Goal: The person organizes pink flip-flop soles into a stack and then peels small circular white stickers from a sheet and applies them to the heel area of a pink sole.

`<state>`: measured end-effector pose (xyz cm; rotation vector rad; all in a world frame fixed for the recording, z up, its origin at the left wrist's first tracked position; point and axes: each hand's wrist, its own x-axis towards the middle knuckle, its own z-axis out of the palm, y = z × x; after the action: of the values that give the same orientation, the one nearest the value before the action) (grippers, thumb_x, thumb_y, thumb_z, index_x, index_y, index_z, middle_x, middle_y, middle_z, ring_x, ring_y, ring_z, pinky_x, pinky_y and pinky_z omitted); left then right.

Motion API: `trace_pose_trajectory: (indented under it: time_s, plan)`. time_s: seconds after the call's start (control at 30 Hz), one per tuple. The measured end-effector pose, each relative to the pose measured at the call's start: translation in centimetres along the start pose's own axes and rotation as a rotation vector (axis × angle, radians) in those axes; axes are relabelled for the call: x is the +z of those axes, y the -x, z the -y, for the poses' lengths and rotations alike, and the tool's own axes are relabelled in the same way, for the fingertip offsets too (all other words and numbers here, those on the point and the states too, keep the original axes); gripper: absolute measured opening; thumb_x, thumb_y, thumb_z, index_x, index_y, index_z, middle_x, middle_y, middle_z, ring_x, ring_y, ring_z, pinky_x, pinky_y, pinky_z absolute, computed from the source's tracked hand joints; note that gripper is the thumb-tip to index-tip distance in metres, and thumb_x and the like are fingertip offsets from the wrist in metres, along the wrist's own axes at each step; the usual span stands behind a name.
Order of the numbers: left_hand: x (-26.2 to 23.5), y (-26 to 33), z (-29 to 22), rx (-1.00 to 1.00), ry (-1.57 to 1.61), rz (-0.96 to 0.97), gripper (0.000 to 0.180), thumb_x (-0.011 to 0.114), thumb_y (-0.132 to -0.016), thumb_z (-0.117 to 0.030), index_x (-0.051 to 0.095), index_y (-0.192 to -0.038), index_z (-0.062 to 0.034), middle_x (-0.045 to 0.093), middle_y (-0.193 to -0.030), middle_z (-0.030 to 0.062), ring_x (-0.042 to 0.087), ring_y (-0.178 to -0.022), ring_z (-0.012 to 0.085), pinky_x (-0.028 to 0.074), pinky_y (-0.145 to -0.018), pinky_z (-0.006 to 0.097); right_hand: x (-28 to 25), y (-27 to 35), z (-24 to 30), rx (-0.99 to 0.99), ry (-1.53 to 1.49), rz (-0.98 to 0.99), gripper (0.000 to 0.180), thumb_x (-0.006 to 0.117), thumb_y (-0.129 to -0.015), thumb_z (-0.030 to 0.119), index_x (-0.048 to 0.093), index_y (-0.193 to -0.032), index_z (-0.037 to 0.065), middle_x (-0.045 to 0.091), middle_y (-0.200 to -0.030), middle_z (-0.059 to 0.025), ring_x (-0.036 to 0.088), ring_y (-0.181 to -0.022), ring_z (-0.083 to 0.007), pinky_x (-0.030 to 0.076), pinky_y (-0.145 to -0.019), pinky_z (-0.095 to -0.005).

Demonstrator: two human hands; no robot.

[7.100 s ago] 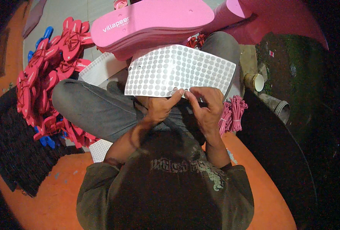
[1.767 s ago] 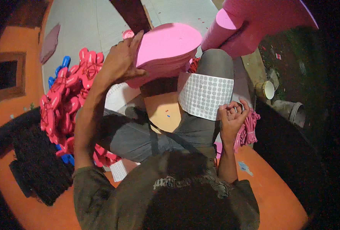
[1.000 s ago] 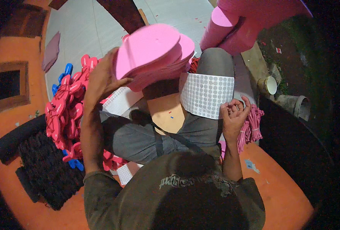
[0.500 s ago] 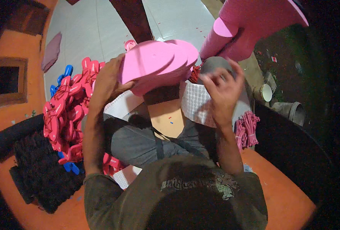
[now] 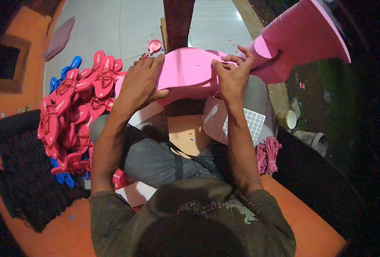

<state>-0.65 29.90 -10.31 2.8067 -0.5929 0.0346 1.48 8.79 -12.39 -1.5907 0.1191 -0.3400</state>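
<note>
A stack of pink foam flip-flop soles (image 5: pixel 188 70) lies across the front of my lap, raised between my two hands. My left hand (image 5: pixel 142 81) is closed round its left end, thumb on the near side and fingers over the top. At the right end, my right hand (image 5: pixel 233 77) has its thumb and bent fingers pinched at the soles' edge. Under the stack stands a tan board (image 5: pixel 185 132) between my legs, with a dark part above it that the soles partly hide. Sheets of round grey stickers (image 5: pixel 253 124) rest by my right thigh.
Red flip-flops (image 5: pixel 76 115) with straps are heaped at my left, some blue ones (image 5: pixel 75 63) among them. A tall stack of pink soles (image 5: pixel 303 43) leans at the upper right. Pink straps (image 5: pixel 268 155) lie bundled at my right. Ahead rise a dark post (image 5: pixel 179 21) and a small pink dish (image 5: pixel 154 46).
My right hand, apart from the stack before, has moved left and up onto its right end. The fanned soles now sit more evenly together. My left hand still holds on.
</note>
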Motion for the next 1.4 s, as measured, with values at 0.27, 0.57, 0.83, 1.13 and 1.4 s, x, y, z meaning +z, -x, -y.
trace_pose_trajectory:
  time_s: [0.27,0.57,0.83,1.13,1.4]
  plan:
    - [-0.4,-0.1,-0.4,-0.040,-0.014,0.058,0.086,0.075,-0.054,-0.024,0.031,-0.125,-0.0057,0.043,-0.121,0.0179,0.043,-0.109,0.0356,0.037,-0.091,0.040,0.4,-0.4,2.3,-0.075,0.644,-0.042,0.064,0.072,-0.062,0.012,0.034,-0.113,0.003,0.053,-0.074,-0.0075,0.056,-0.066,-0.0186,0.046,-0.067,-0.0307]
    - [0.2,0.3,-0.1,-0.011,-0.014,0.025,0.082,0.075,-0.055,-0.023,0.032,-0.122,-0.0044,0.045,-0.116,0.0188,0.046,-0.105,0.0355,0.038,-0.090,0.041,-5.7,-1.4,0.0,0.184,-0.114,-0.129,0.061,0.072,-0.068,0.016,0.035,-0.112,-0.001,0.061,-0.083,-0.0079,0.056,-0.077,-0.0148,0.043,-0.072,-0.0276]
    - [0.7,0.3,0.2,0.047,-0.046,-0.109,0.082,0.075,-0.054,-0.030,0.035,-0.121,-0.0036,0.050,-0.100,0.0150,0.049,-0.095,0.0311,0.041,-0.078,0.039,-3.1,0.7,0.8,0.210,0.215,-0.057,0.051,0.070,-0.068,0.010,0.041,-0.108,-0.002,0.063,-0.077,-0.0060,0.055,-0.067,-0.0081,0.043,-0.059,-0.0206]
    - [0.1,0.3,-0.3,0.004,-0.033,-0.010,0.085,0.075,-0.054,-0.027,0.031,-0.124,-0.0040,0.045,-0.112,0.0176,0.045,-0.103,0.0343,0.038,-0.087,0.041,-3.2,0.1,-0.8,0.122,0.377,-0.057,0.051,0.071,-0.067,0.015,0.043,-0.106,-0.002,0.063,-0.072,-0.0062,0.055,-0.064,-0.0096,0.043,-0.058,-0.0219]
    - [0.3,0.1,-0.2,-0.014,-0.028,0.017,0.083,0.074,-0.056,-0.023,0.030,-0.123,-0.0032,0.042,-0.119,0.0192,0.043,-0.107,0.0363,0.037,-0.089,0.041,-3.8,-0.6,-0.5,0.054,0.728,-0.154,0.044,0.074,-0.066,0.021,0.051,-0.098,-0.001,0.054,-0.063,0.0005,0.047,-0.055,-0.0083,0.039,-0.055,-0.0209]
